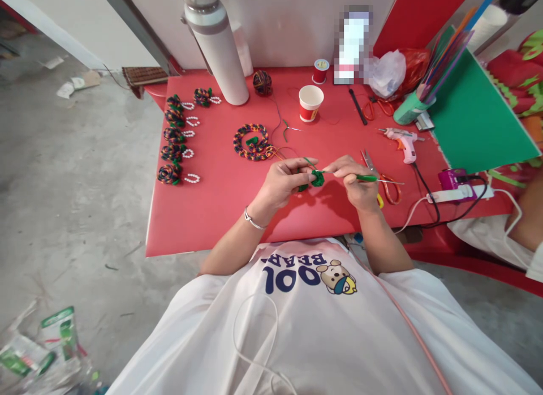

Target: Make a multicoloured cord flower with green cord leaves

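Observation:
My left hand (285,181) pinches a small piece of green crochet work (317,178) above the front part of the red table. In my right hand (354,180) is a crochet hook (366,179) with a green grip, its tip meeting the green work. A strand of green yarn runs over my left fingers. Just beyond my left hand lies a coiled multicoloured braided cord (251,141) with a green bit inside the ring. A threaded needle (293,128) with green ends rests behind it.
Finished-looking multicoloured knotted pieces (169,173) with white bead loops line the left edge. A tall flask (220,50), yarn ball (262,82), paper cup (311,103) and thread spool (320,71) stand behind. Scissors (388,185), a pink glue gun (406,143) and a power strip (460,192) lie right.

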`<state>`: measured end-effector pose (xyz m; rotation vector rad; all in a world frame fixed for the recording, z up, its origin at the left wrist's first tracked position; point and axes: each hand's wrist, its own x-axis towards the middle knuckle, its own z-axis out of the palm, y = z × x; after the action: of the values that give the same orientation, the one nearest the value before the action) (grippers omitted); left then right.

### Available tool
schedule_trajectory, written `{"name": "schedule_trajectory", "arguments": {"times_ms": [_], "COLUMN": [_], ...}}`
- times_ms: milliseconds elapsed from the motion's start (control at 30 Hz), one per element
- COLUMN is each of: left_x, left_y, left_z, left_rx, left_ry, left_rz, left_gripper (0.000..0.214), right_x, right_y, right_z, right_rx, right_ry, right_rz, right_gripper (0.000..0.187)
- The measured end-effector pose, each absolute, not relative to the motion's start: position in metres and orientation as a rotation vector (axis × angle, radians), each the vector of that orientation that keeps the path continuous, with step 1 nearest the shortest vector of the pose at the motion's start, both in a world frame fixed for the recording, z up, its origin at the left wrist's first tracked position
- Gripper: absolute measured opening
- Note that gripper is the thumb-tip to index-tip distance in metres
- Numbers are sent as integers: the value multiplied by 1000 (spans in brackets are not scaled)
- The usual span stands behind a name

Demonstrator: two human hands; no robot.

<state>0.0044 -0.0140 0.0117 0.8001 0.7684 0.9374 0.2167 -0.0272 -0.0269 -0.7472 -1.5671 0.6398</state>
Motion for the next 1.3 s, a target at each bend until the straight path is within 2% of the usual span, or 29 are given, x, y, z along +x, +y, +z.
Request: {"name": "schedule_trajectory", "arguments": {"times_ms": [233,433,800,1067,1300], "left_x": [5,8,12,12,11], "left_y": [-13,-14,-16,-15,-16], "left_z": [10,10,10,12,9], "left_rx": [854,984,1123,1131,1270], "left_ry": [778,875,967,993,1052], "left_rz": [941,1057,1099,1097,1122], "left_gripper": [43,38,37,35,32], "right_x": [218,219,217,217,216], "right_y": [-28,-32,-33,-33,-34], "right_z": [-17,-5,-8,-8,-9], "right_rx": [-733,-750,-768,-773,-790], "right_ry": [-1632,-1740,-1771,-1763,-1749], "right_rz": [671,591,456,498,506], "right_gripper": [32,20,18,22,17]}}
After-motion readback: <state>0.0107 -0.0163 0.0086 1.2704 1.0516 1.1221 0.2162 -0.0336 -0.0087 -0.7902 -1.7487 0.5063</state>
